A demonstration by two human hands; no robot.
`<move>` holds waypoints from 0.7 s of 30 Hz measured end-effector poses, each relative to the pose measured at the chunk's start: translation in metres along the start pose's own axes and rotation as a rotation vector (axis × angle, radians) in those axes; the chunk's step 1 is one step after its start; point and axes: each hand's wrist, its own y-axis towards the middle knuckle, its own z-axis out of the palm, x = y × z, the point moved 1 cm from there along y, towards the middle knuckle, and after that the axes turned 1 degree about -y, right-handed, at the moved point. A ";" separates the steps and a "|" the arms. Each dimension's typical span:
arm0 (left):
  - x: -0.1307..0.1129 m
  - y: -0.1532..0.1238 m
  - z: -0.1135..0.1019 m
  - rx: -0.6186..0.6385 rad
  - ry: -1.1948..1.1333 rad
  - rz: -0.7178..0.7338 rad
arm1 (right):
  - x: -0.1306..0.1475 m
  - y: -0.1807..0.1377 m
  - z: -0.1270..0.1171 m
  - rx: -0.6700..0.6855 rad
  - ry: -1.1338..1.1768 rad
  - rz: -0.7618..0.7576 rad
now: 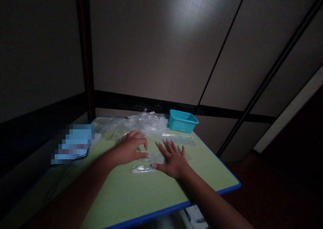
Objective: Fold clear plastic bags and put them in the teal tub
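Observation:
A clear plastic bag [142, 168] lies flat on the light green tabletop between my hands. Pressed down over its right part is my right hand [174, 161], open with the fingers spread and the thumb on the film. My left hand [131, 148] rests at the bag's upper left; its thumb and forefinger stand apart in a curve, and the other fingers point toward a heap of clear plastic bags [151, 123]. Nothing shows in its grasp. Beyond my right fingertips another clear bag [180, 139] lies flat.
A turquoise plastic basket [184, 122] stands at the table's far right corner. At the left edge lies a blurred-out blue, flat object [75, 143]. The table [141, 198] has a blue rim, and panelled cabinet doors [151, 47] rise right behind it.

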 end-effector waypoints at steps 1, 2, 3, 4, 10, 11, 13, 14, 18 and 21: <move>-0.007 0.001 0.002 -0.085 -0.006 0.026 | -0.001 0.000 0.001 0.001 0.001 0.000; -0.014 0.002 0.004 -0.145 -0.013 0.056 | -0.001 0.000 0.002 -0.004 -0.001 0.001; -0.023 0.002 0.008 -0.166 -0.025 0.087 | -0.002 0.000 0.003 -0.018 -0.004 0.001; -0.033 0.001 0.013 -0.146 -0.036 0.117 | -0.003 0.000 0.005 -0.036 -0.009 -0.002; -0.094 0.000 0.040 0.095 -0.035 0.099 | -0.012 0.007 0.021 -0.082 -0.086 -0.021; -0.102 0.000 0.045 0.121 -0.028 0.059 | -0.014 0.008 0.023 -0.094 -0.101 -0.007; -0.115 0.001 0.056 0.121 -0.017 -0.052 | -0.018 0.012 0.027 -0.151 -0.109 0.048; -0.120 0.002 0.062 0.118 -0.009 -0.107 | -0.020 0.013 0.028 -0.177 -0.101 0.087; -0.132 0.011 0.083 0.019 0.036 -0.214 | -0.025 0.017 0.031 -0.223 -0.062 0.172; -0.137 0.020 0.090 -0.006 0.012 -0.300 | -0.024 0.017 0.033 -0.240 -0.055 0.143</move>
